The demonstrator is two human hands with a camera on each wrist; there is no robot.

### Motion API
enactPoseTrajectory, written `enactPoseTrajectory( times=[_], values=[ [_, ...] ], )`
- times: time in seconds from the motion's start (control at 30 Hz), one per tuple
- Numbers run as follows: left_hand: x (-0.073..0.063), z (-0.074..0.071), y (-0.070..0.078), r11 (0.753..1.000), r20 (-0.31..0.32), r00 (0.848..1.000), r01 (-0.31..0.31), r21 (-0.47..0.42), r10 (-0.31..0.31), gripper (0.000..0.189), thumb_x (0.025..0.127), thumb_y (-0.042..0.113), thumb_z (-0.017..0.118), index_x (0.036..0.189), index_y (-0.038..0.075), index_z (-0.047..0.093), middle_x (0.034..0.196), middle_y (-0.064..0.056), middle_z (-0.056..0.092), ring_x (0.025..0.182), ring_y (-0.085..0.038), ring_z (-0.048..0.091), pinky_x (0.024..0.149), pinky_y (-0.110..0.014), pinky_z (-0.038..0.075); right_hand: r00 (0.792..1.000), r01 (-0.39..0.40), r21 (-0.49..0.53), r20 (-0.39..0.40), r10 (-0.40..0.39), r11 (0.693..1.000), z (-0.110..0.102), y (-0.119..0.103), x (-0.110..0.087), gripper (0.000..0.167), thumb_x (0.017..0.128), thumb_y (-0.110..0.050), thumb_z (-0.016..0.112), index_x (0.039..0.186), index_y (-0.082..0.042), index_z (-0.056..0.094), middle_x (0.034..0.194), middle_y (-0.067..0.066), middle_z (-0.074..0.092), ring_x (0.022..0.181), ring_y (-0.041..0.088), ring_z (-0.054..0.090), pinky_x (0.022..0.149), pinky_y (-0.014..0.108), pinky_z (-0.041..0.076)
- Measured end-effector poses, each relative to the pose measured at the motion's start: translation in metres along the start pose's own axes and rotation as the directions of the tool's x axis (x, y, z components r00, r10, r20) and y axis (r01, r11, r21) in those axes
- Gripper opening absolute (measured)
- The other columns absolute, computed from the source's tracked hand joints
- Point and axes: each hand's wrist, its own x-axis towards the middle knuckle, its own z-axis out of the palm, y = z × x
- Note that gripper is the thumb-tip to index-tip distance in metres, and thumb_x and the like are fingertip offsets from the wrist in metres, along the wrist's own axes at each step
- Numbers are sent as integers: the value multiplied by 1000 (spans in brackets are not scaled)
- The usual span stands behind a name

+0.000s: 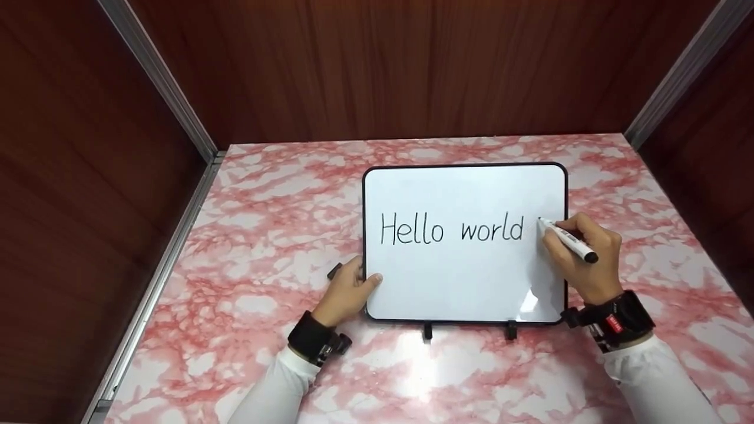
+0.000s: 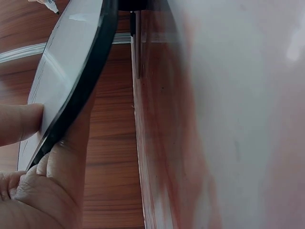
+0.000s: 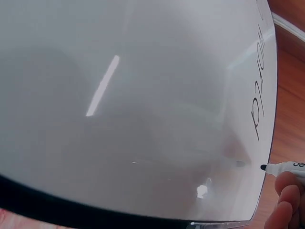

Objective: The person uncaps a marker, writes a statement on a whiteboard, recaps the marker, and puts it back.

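Observation:
A whiteboard (image 1: pixel 459 277) with a black frame stands on two small black feet and bears the handwritten words "Hello world" in black. My left hand (image 1: pixel 347 291) grips its lower left edge, thumb on the front face; in the left wrist view the fingers (image 2: pixel 66 167) go behind the frame. A white marker (image 1: pixel 568 238) with a black end is pinched in my right hand (image 1: pixel 589 253), just right of the "d". Its black tip (image 3: pixel 263 167) is close to the board, with a faint reflection a little apart from it.
The board stands on a red-and-white marbled table (image 1: pixel 265 235). Brown wood-grain panels (image 1: pixel 412 70) with metal edge strips enclose the back and sides. A small black piece (image 1: pixel 334 271) shows beside the left hand. Both wrists wear black straps with cameras.

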Motion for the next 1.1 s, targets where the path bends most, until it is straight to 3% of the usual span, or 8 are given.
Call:
enactPoseTrajectory(
  times=[0.17, 0.3, 0.37, 0.47, 0.73, 1.1],
  values=[
    [-4, -1, 10, 1000, 14, 1000, 8, -19, -8, 25, 94, 9, 62, 117, 0, 56, 94, -13, 70, 76, -25, 69, 66, -38, 59, 1000, 13, -8, -1, -13, 1000, 0, 3, 2, 6, 74, -4, 71, 74, -3, 65, 61, 0, 63, 49, 3, 50, 47, 10, 37],
    [-13, -3, 32, 1000, 21, 1000, -3, -16, 4, 23, 94, 4, 60, 115, -5, 56, 95, -18, 70, 77, -29, 69, 68, -41, 58, 1000, 25, -14, -3, -25, 1000, 1, 7, 2, 6, 72, -1, 71, 74, -2, 66, 61, 0, 62, 49, 2, 49, 47, 9, 35],
    [-14, -4, 36, 1000, 19, 1000, 7, 2, -7, 22, 94, 4, 60, 114, -4, 56, 95, -18, 70, 77, -29, 69, 68, -41, 58, 1000, 26, -17, -3, -26, 1000, 2, 8, 1, 7, 71, 1, 72, 73, -2, 66, 60, 2, 62, 49, 0, 48, 47, 8, 35],
    [-13, -3, 34, 1000, 18, 1000, 19, 5, -19, 23, 94, 4, 60, 115, -4, 56, 95, -18, 69, 77, -30, 69, 68, -41, 58, 1000, 22, -14, -3, -22, 1000, 3, 9, 0, 9, 70, 4, 73, 73, 0, 66, 60, 4, 63, 49, 0, 48, 47, 8, 34],
    [1, 0, -3, 1000, 15, 1000, 15, -23, -15, 25, 94, 10, 62, 117, 0, 57, 93, -14, 70, 75, -28, 69, 65, -39, 59, 1000, -4, -15, 11, 4, 1000, 2, 5, -1, 8, 72, 2, 72, 72, -2, 65, 60, 2, 63, 48, 2, 49, 46, 9, 36],
    [2, 1, -6, 999, 9, 1000, -18, -33, 18, 25, 94, 11, 63, 116, 1, 57, 95, -11, 71, 76, -21, 70, 66, -34, 59, 999, 8, -16, 48, -8, 1000, -1, 3, -6, 8, 73, 0, 70, 71, -4, 64, 60, -1, 64, 48, 4, 50, 45, 10, 38]
  ],
)
